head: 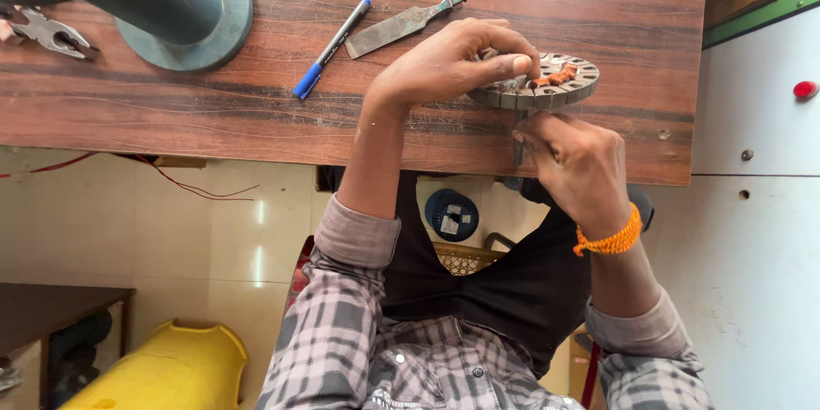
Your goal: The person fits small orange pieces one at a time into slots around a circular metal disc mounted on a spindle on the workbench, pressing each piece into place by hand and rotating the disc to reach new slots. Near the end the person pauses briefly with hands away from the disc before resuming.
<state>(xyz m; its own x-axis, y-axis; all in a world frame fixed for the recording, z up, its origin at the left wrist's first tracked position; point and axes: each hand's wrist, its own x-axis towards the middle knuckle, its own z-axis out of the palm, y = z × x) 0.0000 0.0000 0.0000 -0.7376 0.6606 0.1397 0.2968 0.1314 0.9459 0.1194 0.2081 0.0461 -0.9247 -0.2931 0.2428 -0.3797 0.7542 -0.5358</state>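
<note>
1. A round slotted metal core, of the kind used as a motor stator, is held at the near edge of the wooden table.
2. The left hand is closed over the core from above, with the fingertips pressed onto its upper face.
3. The right hand is positioned just below the core at the table edge. Its fingers are curled in narrowly, apparently around a thin wire or small tool; what is gripped cannot be told.
4. Copper-coloured winding is visible in only a few slots, on the upper part of the core. The remaining visible slots appear bare, so the winding is judged to be at an early stage, with most slots left to fill.
5. A blue marker pen and a flat metal file lie apart from the hands, farther back on the table.
6. A large grey-green spool and a pair of pliers are placed at the far left corner.
</note>
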